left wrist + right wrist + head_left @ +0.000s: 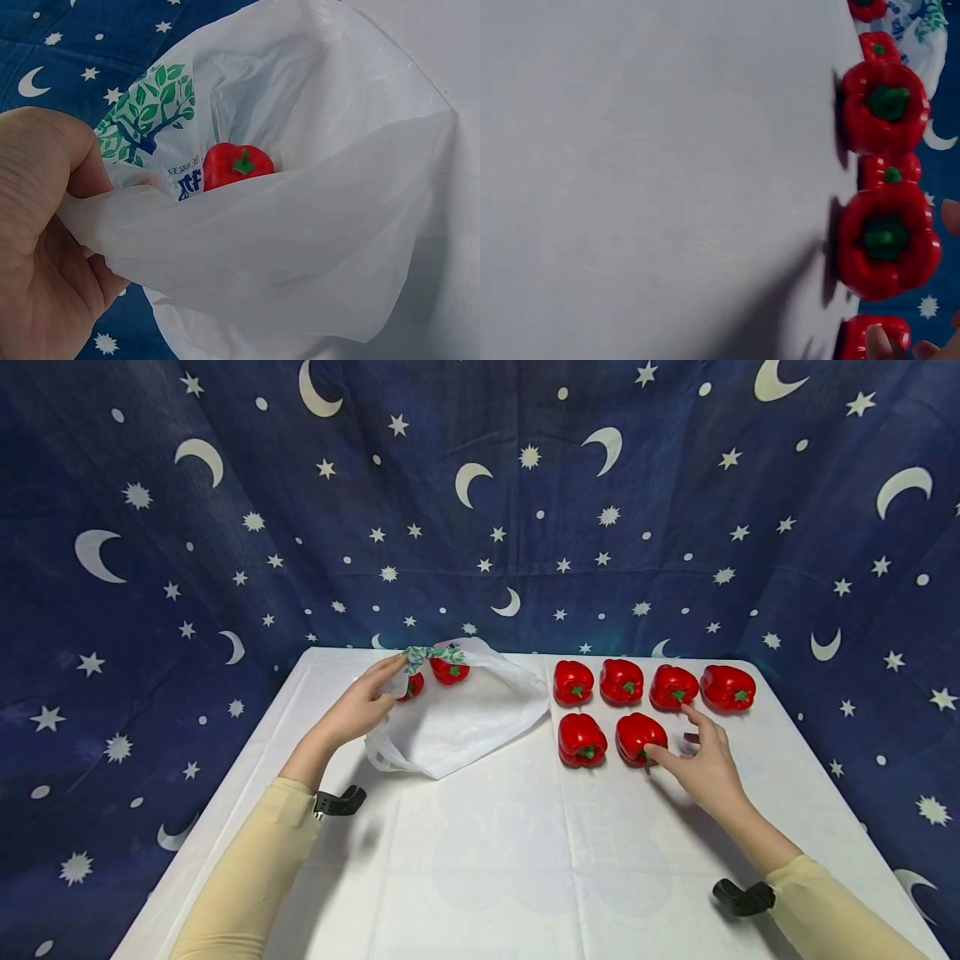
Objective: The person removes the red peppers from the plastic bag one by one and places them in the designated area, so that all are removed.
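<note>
Peppers (450, 673) half-hidden inside bag (480, 718) in grasp of left hand (363, 700); right hand (707, 772) spread-fingered, partly outside its wrist view

Bag (472, 727): thin white plastic film, translucent, wrinkled, slight sheen. Peppers (581, 740) right of the bag: smooth, high-gloss red surface with sharp highlights; green stems (885, 240), duller finish. Desk (480, 860) beneath the bag: white cloth cover, matt, lightly creased. Backdrop (450, 585) behind the bag: matt printed cloth. Sleeves (247, 877) on the bag's near side: matt knit-like cloth.
</note>
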`<action>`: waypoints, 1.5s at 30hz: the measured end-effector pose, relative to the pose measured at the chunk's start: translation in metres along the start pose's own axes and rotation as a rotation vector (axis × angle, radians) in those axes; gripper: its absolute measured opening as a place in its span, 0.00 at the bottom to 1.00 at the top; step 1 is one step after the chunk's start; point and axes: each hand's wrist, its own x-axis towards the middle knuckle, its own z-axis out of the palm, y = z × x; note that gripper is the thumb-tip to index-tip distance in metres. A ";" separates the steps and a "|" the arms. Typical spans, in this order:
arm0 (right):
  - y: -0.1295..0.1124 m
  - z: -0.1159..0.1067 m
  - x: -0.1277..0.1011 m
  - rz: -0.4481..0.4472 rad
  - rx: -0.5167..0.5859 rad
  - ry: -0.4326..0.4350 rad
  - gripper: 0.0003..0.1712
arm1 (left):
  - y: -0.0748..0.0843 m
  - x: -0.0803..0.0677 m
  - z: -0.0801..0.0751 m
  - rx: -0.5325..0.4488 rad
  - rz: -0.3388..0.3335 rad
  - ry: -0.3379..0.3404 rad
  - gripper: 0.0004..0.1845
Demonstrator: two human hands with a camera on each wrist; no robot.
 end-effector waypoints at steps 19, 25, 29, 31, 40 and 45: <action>-0.091 0.024 -0.010 -0.325 0.159 -0.087 0.43 | 0.003 0.000 -0.004 -0.014 0.005 0.029 0.37; -0.123 0.049 -0.013 -0.372 0.172 -0.254 0.43 | 0.007 0.003 -0.005 0.008 0.014 0.035 0.37; -0.137 0.069 -0.010 -0.406 0.173 -0.327 0.40 | 0.010 0.005 -0.006 0.012 0.017 0.047 0.36; -0.143 0.079 -0.008 -0.417 0.174 -0.359 0.40 | 0.011 0.006 -0.007 0.009 0.017 0.053 0.36; -0.159 0.123 0.006 -0.396 0.194 -0.482 0.40 | 0.014 0.009 -0.011 0.016 0.052 0.086 0.37; -0.166 0.146 0.016 -0.393 0.213 -0.495 0.40 | 0.015 0.011 -0.011 0.001 0.048 0.093 0.38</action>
